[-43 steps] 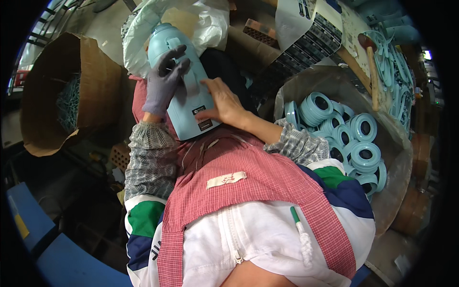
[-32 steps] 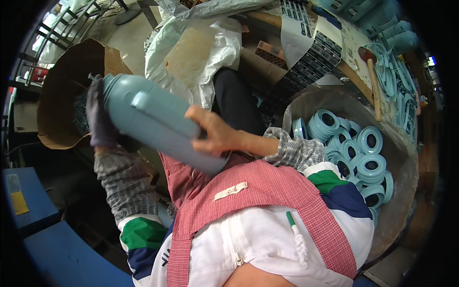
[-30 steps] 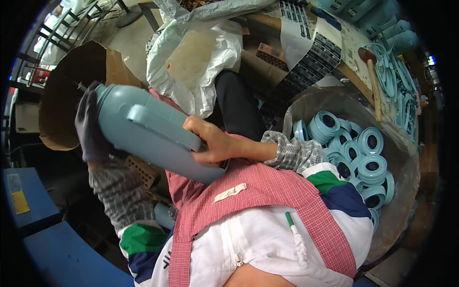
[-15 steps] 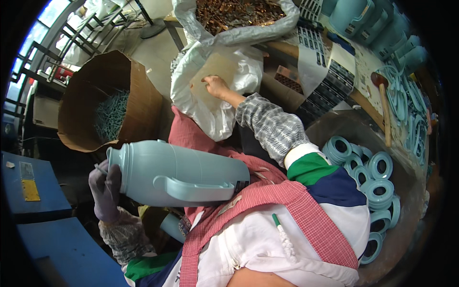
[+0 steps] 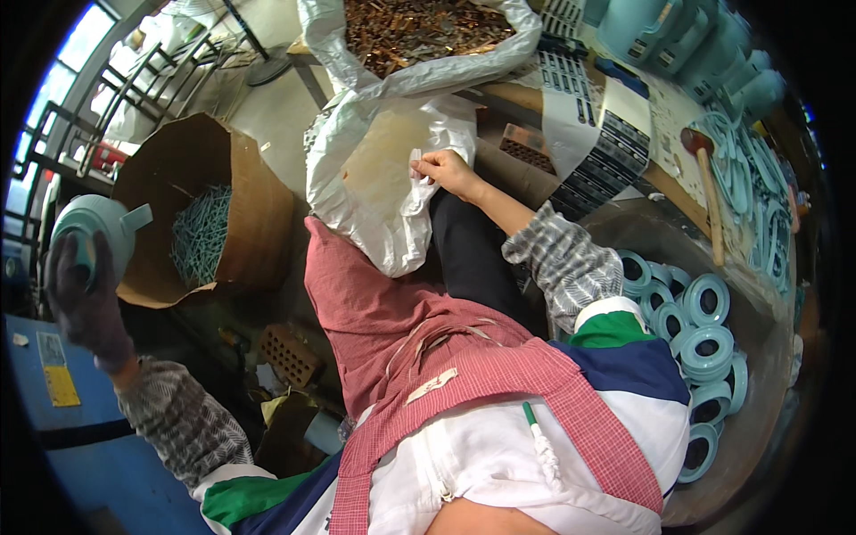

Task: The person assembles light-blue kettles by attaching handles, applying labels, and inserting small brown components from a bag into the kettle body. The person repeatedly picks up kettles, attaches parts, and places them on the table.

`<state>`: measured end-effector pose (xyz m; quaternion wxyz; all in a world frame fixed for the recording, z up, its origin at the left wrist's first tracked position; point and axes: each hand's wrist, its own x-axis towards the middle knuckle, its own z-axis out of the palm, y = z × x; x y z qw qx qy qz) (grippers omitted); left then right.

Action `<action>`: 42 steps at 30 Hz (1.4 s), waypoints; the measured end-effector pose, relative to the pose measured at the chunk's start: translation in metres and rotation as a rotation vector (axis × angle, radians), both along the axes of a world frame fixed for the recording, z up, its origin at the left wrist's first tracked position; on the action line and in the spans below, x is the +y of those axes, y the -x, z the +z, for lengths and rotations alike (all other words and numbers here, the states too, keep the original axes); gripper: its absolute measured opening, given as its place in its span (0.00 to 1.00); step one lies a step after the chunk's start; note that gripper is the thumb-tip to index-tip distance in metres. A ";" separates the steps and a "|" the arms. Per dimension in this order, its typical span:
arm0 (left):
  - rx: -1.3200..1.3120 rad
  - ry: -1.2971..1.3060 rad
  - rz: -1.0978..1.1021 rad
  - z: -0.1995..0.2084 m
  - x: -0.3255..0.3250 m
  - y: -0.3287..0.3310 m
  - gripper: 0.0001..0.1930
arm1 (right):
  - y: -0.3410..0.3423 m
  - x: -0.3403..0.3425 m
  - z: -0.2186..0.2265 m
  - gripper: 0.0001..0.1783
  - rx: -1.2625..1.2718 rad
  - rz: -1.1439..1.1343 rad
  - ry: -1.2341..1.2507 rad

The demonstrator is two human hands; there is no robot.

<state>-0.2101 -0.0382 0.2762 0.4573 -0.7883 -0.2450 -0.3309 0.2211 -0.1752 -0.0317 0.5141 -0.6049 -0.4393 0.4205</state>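
Note:
My left hand (image 5: 85,303), in a dark purple-grey glove, is out at the far left with its fingers closed on a light blue jug (image 5: 94,216). The jug shows nearly end-on, and its handle (image 5: 136,217) sticks out to the right. My bare right hand (image 5: 450,171) pinches a small translucent whitish piece (image 5: 415,160) between thumb and fingers. It is over the right side of an open white plastic sack (image 5: 406,241). Yellowish translucent material (image 5: 383,143) lies in that sack. What exactly the pinched piece is, I cannot make out.
A cardboard drum (image 5: 263,209) with light blue thin strips stands left. Behind the white sack is a bag of coppery pieces (image 5: 428,36). At right, a bin (image 5: 758,357) holds light blue rings; the bench bears jugs (image 5: 660,36), handles (image 5: 740,169) and a mallet (image 5: 709,196).
My left hand has carried the jug from across my lap to the far left, turning it end-on. My right hand has drawn back rightward from inside the sack, now with a small piece in its fingers.

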 end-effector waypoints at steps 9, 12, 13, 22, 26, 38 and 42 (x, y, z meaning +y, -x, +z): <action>-0.229 0.687 -0.974 -0.070 -0.126 -0.190 0.28 | -0.002 -0.076 0.135 0.13 0.212 0.010 -0.491; -0.251 0.727 -1.086 -0.114 -0.140 -0.238 0.34 | -0.003 -0.089 0.174 0.14 0.117 0.094 -0.672; -0.254 0.803 -1.023 -0.124 -0.142 -0.246 0.37 | -0.001 -0.095 0.188 0.14 0.055 0.134 -0.709; -0.297 1.167 -0.848 -0.140 -0.143 -0.276 0.49 | 0.027 -0.108 0.184 0.10 -0.571 -0.061 -0.362; -0.287 1.337 -0.936 -0.152 -0.138 -0.274 0.48 | 0.030 -0.102 0.169 0.10 -0.973 -0.016 -0.492; 0.043 1.279 -1.103 -0.137 -0.120 -0.254 0.34 | 0.041 -0.109 0.164 0.03 -1.331 0.061 -0.265; 0.138 1.576 -1.162 -0.121 -0.106 -0.249 0.25 | 0.045 -0.104 0.170 0.05 -1.278 0.107 -0.179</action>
